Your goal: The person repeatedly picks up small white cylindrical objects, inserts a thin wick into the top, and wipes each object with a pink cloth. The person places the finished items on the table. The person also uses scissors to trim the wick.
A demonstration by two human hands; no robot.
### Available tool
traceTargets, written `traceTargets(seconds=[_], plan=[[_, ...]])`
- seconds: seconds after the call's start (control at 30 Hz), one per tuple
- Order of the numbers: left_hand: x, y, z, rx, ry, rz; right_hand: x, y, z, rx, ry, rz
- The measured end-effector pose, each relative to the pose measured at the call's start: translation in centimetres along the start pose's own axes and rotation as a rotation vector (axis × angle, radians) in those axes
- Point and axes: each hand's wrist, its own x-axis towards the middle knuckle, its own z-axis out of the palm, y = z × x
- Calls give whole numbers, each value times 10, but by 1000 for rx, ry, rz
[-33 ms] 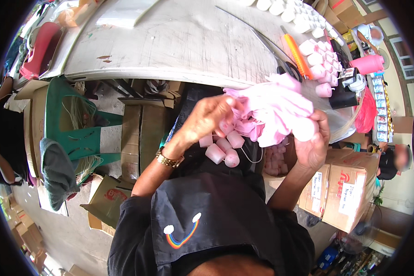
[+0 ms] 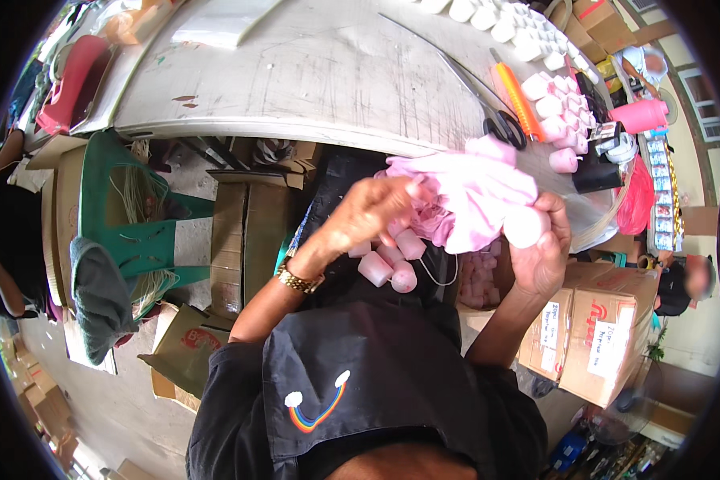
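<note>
A crumpled pink cloth (image 2: 488, 188) is bunched between my two hands, just in front of the table edge. My left hand (image 2: 370, 210) is closed at the cloth's left side, its fingertips slightly blurred. On the right, my right hand (image 2: 542, 256) grips a pale pink tapered cylinder (image 2: 526, 226), shaped like a votive candle, against the cloth. Another pink cylinder (image 2: 492, 150) shows at the cloth's upper edge. Several more pink cylinders (image 2: 375, 269) lie in my lap below my left hand, beside a thin white loop (image 2: 444, 282).
The white table (image 2: 312, 80) bears scissors (image 2: 502, 128), an orange-handled tool (image 2: 518, 96), rows of white cylinders (image 2: 504, 30) and pink ones (image 2: 556, 126). A carton of pink pieces (image 2: 478, 280) sits by my right forearm, near taped cartons (image 2: 604, 332). A green chair (image 2: 136, 240) stands left.
The cloth has shifted slightly left and downward, uncovering more of the scissors' handles. My left fingers have moved a little along it; my right hand keeps its grip.
</note>
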Motion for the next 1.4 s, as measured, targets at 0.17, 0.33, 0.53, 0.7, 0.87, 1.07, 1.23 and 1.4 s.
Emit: traceTargets(seconds=[0.17, 0.33, 0.53, 0.7, 0.87, 1.07, 1.23, 1.4], plan=[[14, -31, 10, -12, -18, 74, -6, -11, 29, -214, 5, -112], [15, -48, 7, -135, -16, 334, -9, -13, 65, -437, -203, -99], [-4, -64, 12, -28, 41, 501, 0, 28, 72, -856, -11, -92], [-8, -73, 19, -677, -163, 298, 5, 54, 80, -1259, -142, -180], [-16, -76, 8, -663, -114, 152, 5, 38, 45, -901, -304, -27], [-34, -90, -2, -685, -89, 92, -16, 91, 9, -832, -420, 242], [-28, -97, -18, -636, -12, 214, -15, 74, 2, -242, 20, 354], [-11, -92, -14, -1002, -260, 132, 2, 43, 41, -19, -196, -93]])
